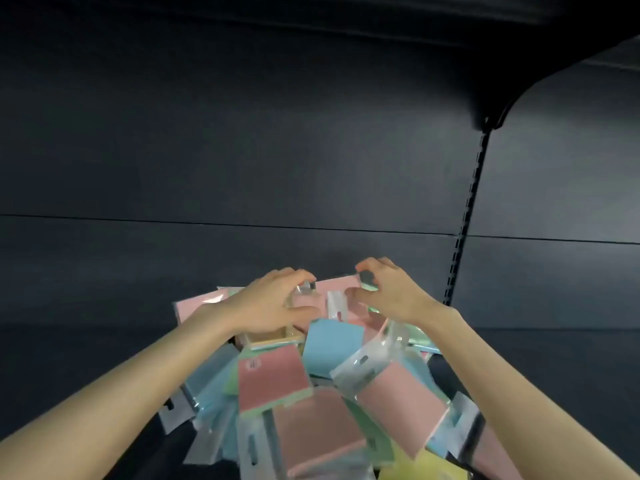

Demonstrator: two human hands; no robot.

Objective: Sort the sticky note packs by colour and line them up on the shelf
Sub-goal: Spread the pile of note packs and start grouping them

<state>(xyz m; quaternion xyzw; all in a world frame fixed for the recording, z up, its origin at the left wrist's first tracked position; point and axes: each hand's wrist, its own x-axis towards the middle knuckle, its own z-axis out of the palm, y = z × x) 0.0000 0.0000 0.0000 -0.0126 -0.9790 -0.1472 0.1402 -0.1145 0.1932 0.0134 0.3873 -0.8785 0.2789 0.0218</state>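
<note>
From the head camera, a jumbled heap of sticky note packs point(311, 393) lies on a dark shelf point(86, 358), spreading from the middle of the view down to the near edge. The packs are in clear sleeves with hang tabs and overlap at all angles: pink ones near the centre and on the near right, blue ones at the left and centre, a yellow one at the near right corner, and green edges showing between them.

Both bare forearms reach in from the near corners to the far end of the heap. The left hand point(273, 303) and the right hand point(388, 292) meet over a pink pack point(337, 289) that stands up at the far side of the pile. The left fingers point(301, 275) are curled over its top left corner with the thumb underneath, pinching it. The right fingers point(367, 265) are bent over the top right corner, thumb against the pack's face, gripping it too.

Behind the heap rises the dark back panel point(242, 150), with a slotted upright rail point(467, 220) at the right.
</note>
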